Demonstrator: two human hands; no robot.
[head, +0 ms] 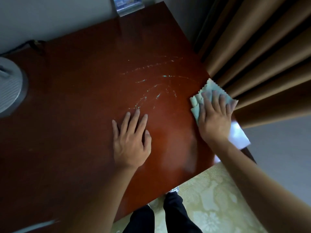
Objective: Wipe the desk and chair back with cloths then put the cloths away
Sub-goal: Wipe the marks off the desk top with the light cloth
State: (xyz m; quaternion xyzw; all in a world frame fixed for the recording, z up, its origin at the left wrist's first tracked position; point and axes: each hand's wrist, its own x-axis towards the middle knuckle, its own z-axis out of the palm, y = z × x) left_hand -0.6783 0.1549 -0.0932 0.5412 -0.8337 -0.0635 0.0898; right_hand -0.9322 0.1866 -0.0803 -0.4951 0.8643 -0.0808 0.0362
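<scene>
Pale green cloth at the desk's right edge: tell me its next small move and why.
Probably sweep the pale green cloth leftward under the right hand toward the whitish streaks mid-desk. Those marks still show on the reddish-brown wooden desk, while the left hand lies flat, bracing.

Both arms reach forward and down, bare to the wrist. The left hand [130,140] lies flat, palm down, its 4 fingers straight and slightly spread, thumb tucked alongside the index finger. The right hand [214,115] is also palm down, fingers spread and straight, pressing a cloth [196,103] that shows beyond its fingertips and thumb side.
</scene>
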